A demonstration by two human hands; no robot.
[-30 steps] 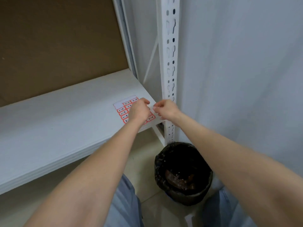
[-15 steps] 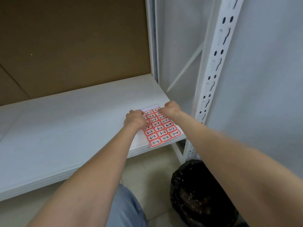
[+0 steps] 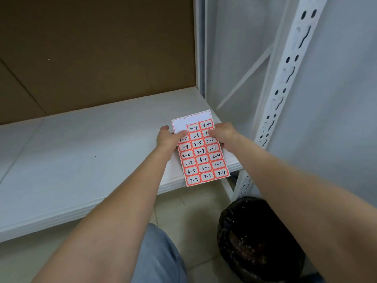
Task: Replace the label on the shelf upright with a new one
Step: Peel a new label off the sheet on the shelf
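Label sheet (image 3: 201, 152) lies at the right front corner of the white shelf (image 3: 85, 160), its bottom edge overhanging the front. Left hand (image 3: 168, 138) curled on the sheet's left edge, thumb on top. Right hand (image 3: 223, 135) fingers bent onto the upper right labels; pinch unclear. Slotted upright (image 3: 285, 82) just right. Black bin (image 3: 259, 240) below on the floor.

A single head-worn wide-angle view looks forward and steeply down, close over the white shelf (image 3: 81, 152). The slotted upright (image 3: 285, 78) leans off toward 1 o'clock, and the bin (image 3: 259, 240) sits at 5 o'clock.
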